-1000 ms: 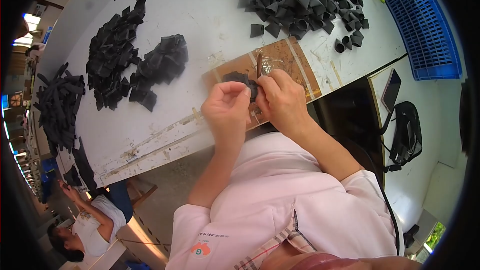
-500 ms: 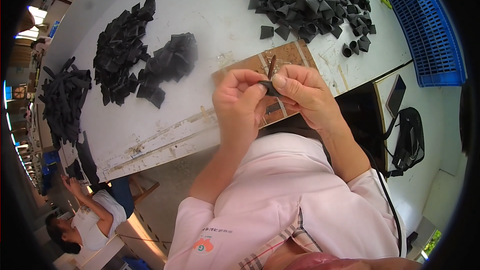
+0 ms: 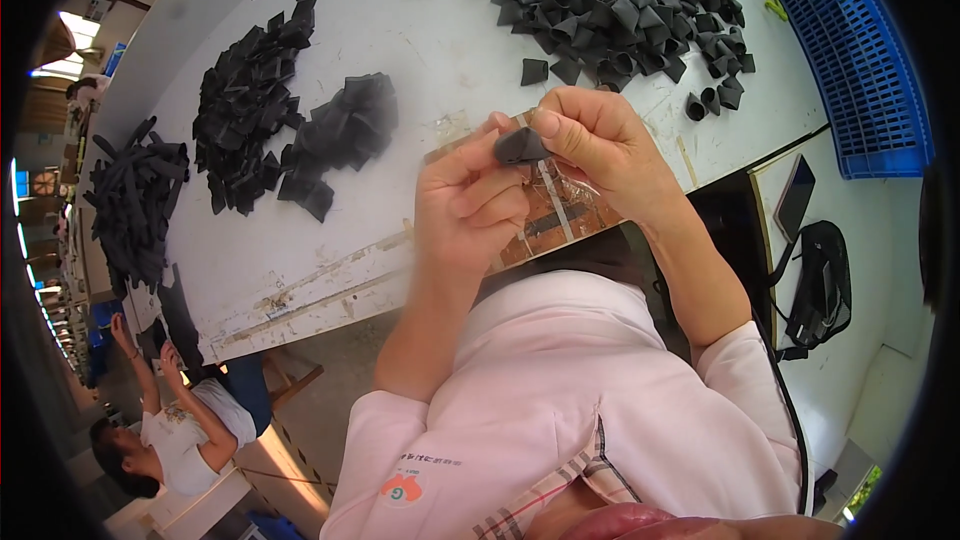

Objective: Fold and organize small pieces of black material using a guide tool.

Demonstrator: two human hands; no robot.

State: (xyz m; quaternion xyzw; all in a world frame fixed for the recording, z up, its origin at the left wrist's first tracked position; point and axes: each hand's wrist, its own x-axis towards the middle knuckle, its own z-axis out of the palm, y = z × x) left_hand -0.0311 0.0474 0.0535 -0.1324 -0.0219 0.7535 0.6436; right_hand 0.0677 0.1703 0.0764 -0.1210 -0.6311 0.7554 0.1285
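White and scuffed, the table (image 3: 430,50) fills most of the upper view; directions run from the person's hands. At one o'clock lies the largest heap, formed dark pieces (image 3: 620,10), many showing open, cone-like mouths; judging by their shape, these are done. At nine o'clock a pile of flat black pieces (image 3: 245,110) seems left to be shaped, and beyond it, just below nine, lie long black strips (image 3: 135,200), apparently uncut. Brown board (image 3: 590,212) shows beneath the hands toward five o'clock. Nearer at nine o'clock is a smaller fanned cluster (image 3: 350,125) of flat pieces, likewise waiting, it appears. The left hand (image 3: 468,198) has its fingers closed on the left end of one dark piece (image 3: 518,146); the right hand (image 3: 605,145) pinches its right end. That piece, held above the board, looks partly or newly formed; which, I cannot tell.
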